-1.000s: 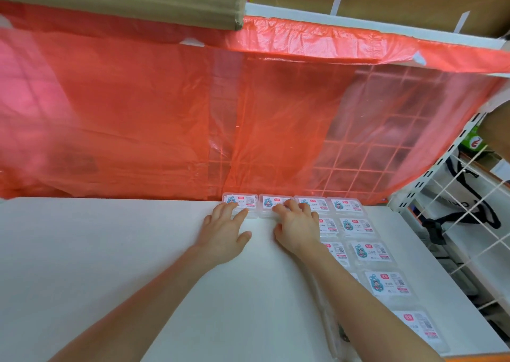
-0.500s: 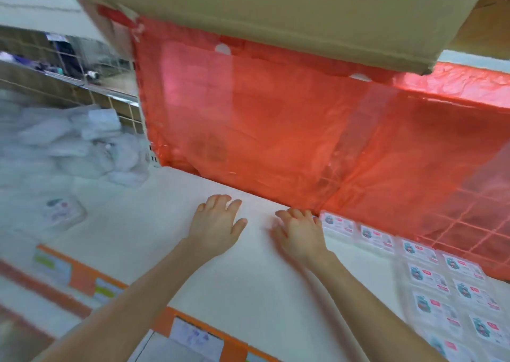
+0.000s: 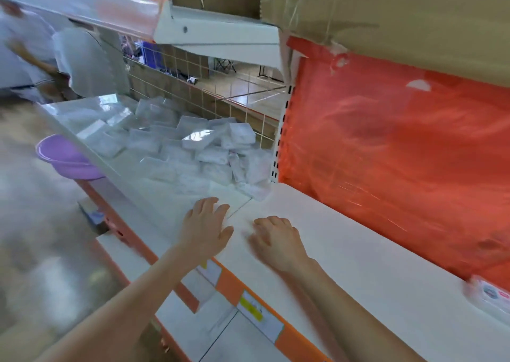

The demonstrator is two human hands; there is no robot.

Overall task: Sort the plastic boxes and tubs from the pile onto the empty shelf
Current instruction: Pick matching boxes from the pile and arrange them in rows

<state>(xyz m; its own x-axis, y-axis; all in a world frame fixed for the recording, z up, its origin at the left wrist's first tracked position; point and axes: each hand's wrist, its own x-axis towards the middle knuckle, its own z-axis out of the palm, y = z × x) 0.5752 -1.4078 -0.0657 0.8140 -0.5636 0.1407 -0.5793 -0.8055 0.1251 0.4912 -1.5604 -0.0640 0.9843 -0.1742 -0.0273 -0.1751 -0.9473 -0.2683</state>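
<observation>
At the far left hung a round, shallow purple basin (image 3: 66, 157) of smooth plastic, too blurred for me to see inside. Right of it, on the neighbouring white bay, lay the pile of plastic boxes (image 3: 193, 146): flat, rectangular, clear to milky, heaped at all angles against a wire grid panel (image 3: 193, 86). The pile sat beyond my left hand (image 3: 205, 228) and a little to its left, the nearest boxes near my fingertips but not touching them. That hand lay palm down over the seam between the two bays, fingers spread and straight, holding nothing. Just beside it my right hand (image 3: 278, 240) rested on the shelf (image 3: 358, 251), a smooth matte white board, with its fingers loosely bent and nothing in them. An orange price strip (image 3: 229, 281) with paper labels ran along the front edge. Behind the shelf hung a glossy, crinkled orange-red plastic sheet (image 3: 400, 155), under a brown cardboard carton (image 3: 414, 17). At the far right one labelled box (image 3: 494, 292) lay on the shelf by the sheet, well apart from my right hand.
</observation>
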